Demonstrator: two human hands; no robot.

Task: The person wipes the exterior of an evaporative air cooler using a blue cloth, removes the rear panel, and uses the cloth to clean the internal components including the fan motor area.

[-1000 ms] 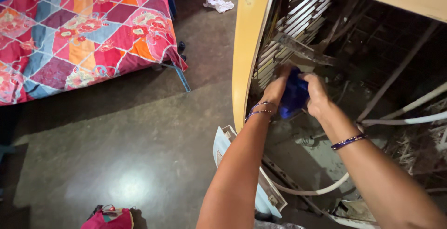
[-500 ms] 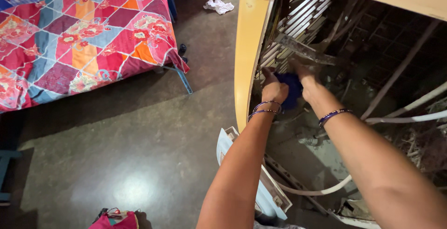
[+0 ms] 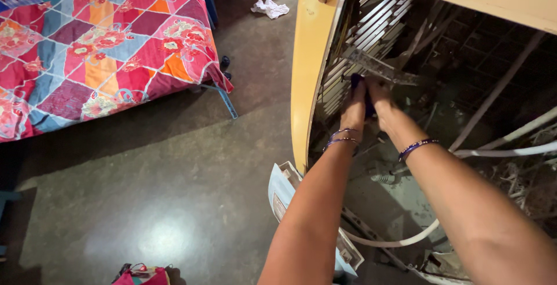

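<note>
A bed with a patchwork cover stands at the left on the dark floor. Inside the open yellow cooler cabinet, the left hand and the right hand press side by side, their fingers closed around a blue cloth held just under a metal bracket. White hoses run at the right.

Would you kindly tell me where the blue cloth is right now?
The blue cloth is inside the open cooler cabinet, pinched between the left hand and right hand, just below the slatted grille.
</note>
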